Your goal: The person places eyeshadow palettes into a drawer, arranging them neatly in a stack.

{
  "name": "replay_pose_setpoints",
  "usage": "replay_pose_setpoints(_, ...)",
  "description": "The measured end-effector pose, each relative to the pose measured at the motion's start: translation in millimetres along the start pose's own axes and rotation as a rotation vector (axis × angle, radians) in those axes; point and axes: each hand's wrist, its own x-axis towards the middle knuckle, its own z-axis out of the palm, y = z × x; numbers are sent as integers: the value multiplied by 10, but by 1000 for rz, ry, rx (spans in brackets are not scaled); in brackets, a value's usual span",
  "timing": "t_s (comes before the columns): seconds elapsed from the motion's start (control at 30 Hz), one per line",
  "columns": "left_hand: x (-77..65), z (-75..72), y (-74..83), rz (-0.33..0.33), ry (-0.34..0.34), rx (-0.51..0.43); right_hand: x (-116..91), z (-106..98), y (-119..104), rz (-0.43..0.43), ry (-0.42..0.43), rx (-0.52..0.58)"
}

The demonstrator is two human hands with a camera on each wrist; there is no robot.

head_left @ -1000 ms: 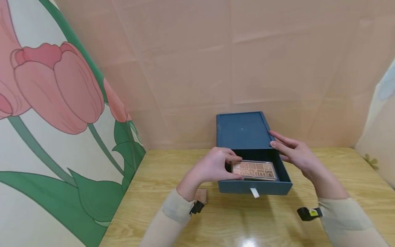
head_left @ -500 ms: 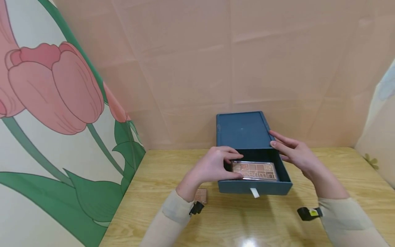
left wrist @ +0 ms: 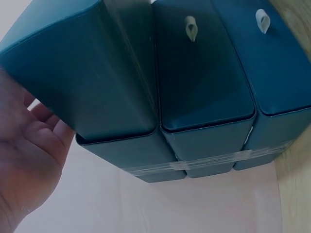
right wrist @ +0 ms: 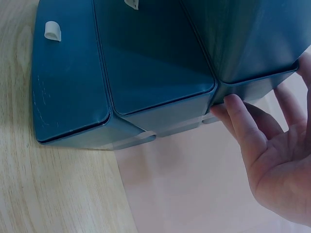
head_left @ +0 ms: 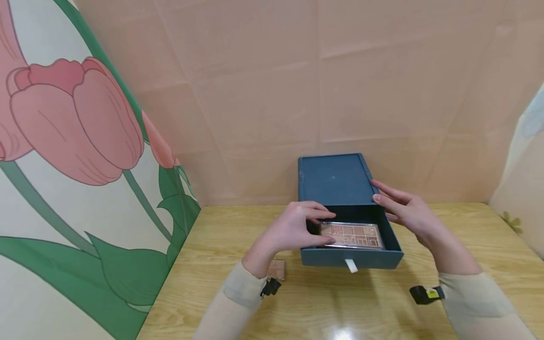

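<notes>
A blue drawer unit [head_left: 333,179] stands against the back. Its top drawer [head_left: 314,258] is pulled out, a white pull tab [head_left: 351,265] on its front. Inside lies an eyeshadow palette [head_left: 359,236] with a clear lid. My left hand [head_left: 291,229] reaches over the drawer's left wall. Its thumb overlaps the palette's left end, while the fingers extend just beyond the palette's far edge. With fingertips touching the unit's upper right side, my right hand [head_left: 412,215] lies beside it. In the left wrist view, the left fingers are partly hidden behind the drawer [left wrist: 82,73].
A smaller square palette [head_left: 277,269] lies on the wooden table [head_left: 331,307], left of the unit near my left wrist. Two shut drawers sit below, including the middle drawer [right wrist: 150,58] and the bottom drawer [right wrist: 68,82]. A tulip-print wall covering [head_left: 85,123] rises at left.
The palette has settled lower and flatter in the drawer. My left fingers have lifted slightly off its far edge. My right hand stays almost still.
</notes>
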Motion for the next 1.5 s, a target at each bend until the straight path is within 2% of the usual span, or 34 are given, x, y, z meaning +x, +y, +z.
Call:
replay_pose_setpoints(0.43, -83, 34, -80, 116, 131, -193, -4, -2, -8, 5, 0, 4)
replay_pose_setpoints(0.67, -208, 28, -150, 122, 216, -285, -7, -16, 5, 1, -2, 6)
replay_pose_setpoints(0.83, -378, -4, -234, 80, 280, -357, -9, -13, 3, -1, -5, 4)
replay_pose_setpoints(1.0, -709, -40, -466, 28, 339, -378, -13, 18, -23, -1, -12, 10)
replay_pose_setpoints(1.1, -965, -49, -670, -70, 308, -363, -7, 30, -30, -1, -14, 5)
replay_pose_setpoints(1.27, -1355, -30, -1010, -276, 137, -260, -1, 27, -29, -3, -14, -2)
replay_pose_setpoints(1.37, -1535, 5, -1161, -350, 28, -168, -7, 17, -33, -2, -16, 0)
replay_pose_setpoints(1.5, -1686, 45, -1280, -404, -73, -72, -13, 5, -42, -5, -17, 4)
